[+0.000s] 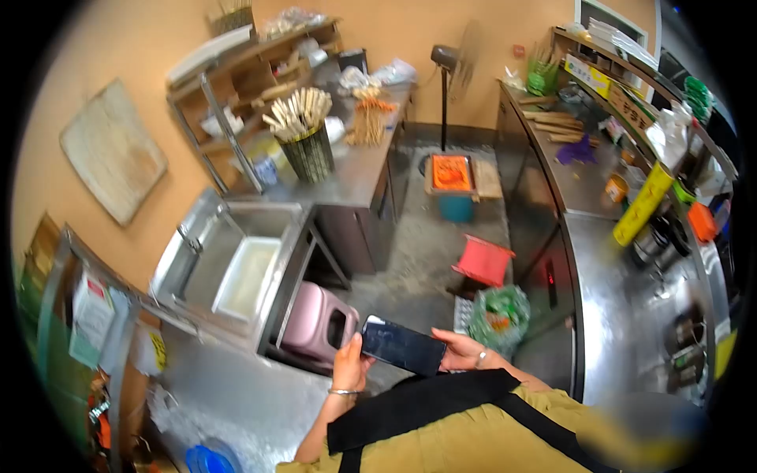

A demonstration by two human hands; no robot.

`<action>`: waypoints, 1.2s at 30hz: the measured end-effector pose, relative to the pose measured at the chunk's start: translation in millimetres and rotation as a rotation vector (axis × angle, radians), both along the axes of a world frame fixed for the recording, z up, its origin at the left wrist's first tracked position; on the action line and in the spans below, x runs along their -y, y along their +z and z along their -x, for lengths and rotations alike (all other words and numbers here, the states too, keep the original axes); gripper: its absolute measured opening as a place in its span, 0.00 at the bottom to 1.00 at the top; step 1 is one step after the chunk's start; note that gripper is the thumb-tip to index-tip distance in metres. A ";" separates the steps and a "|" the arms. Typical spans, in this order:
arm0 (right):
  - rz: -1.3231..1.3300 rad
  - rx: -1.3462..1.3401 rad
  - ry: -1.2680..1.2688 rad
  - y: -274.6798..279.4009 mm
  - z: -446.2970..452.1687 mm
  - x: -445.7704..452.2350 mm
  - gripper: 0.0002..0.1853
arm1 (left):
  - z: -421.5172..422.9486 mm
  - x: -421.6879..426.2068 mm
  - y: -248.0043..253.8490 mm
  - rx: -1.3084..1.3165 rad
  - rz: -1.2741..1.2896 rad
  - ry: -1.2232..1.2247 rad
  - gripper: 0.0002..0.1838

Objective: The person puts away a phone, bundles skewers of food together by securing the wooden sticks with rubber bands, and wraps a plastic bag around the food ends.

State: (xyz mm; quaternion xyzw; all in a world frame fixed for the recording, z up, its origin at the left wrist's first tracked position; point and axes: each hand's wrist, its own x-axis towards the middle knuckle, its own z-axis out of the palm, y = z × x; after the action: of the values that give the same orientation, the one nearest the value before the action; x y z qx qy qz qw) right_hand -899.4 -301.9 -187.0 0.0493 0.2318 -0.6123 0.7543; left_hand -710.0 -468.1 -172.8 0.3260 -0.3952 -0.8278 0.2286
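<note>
A dark-screened smartphone (402,347) is held sideways in front of my body, low in the middle of the view. My left hand (349,365) grips its left end, the thumb along the edge. At the other end, my right hand (461,349) closes round the phone's right side. Both hands have their fingers wrapped behind it, partly hidden. Bracelets show on both wrists. Under the phone, the black apron (426,402) covers my chest over a yellow shirt.
To the left is a steel sink (185,260) with a white tub (246,277) in it. A pink stool (311,323) stands under the counter. A red stool (484,260) and a green plastic bag (499,319) sit on the floor. A steel counter (607,315) runs along the right.
</note>
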 end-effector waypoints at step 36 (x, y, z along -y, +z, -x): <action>0.569 -0.680 -0.225 251.6 608.3 692.3 0.09 | 323.5 367.2 -11.1 -0.046 -0.245 0.866 0.18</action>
State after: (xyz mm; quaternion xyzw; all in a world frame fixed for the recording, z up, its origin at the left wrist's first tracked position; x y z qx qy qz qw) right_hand -1507.8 -994.2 64.6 -0.3387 0.2820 -0.7111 0.5478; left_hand -1033.5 -835.3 -183.9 0.4674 -0.1162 -0.7037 0.5223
